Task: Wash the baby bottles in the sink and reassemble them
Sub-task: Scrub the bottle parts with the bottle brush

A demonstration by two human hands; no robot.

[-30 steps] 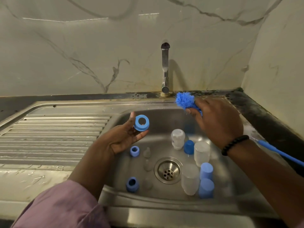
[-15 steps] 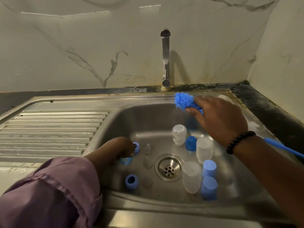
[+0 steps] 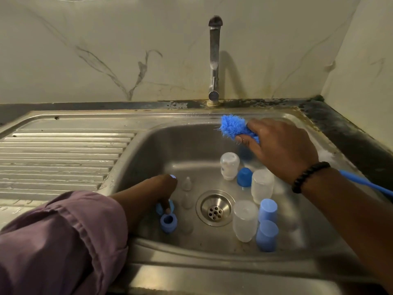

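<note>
My left hand [image 3: 148, 194] reaches down to the floor of the steel sink [image 3: 212, 261] and pinches a blue screw ring [image 3: 171, 204]. A second blue ring [image 3: 168, 223] lies just in front of it, and a third [image 3: 173, 177] peeks out behind the knuckles. My right hand [image 3: 280, 147] grips the blue bottle brush [image 3: 230, 125] by its head, above the sink's back right; the handle runs back past my wrist. Three clear bottles [image 3: 229, 165] stand upside down right of the drain [image 3: 214, 207], among three blue caps [image 3: 268, 209]. Clear teats [image 3: 187, 183] stand left of the drain.
The tap [image 3: 214, 60] rises behind the sink, with no water running. A ribbed drainboard [image 3: 59, 158] spreads to the left. Marble walls close in at the back and right, and a dark stained counter [image 3: 348, 137] runs along the right side.
My left hand has dropped from mid-air, where it held up a blue ring, down to the sink floor among the other rings. My right hand with the brush has stayed almost still.
</note>
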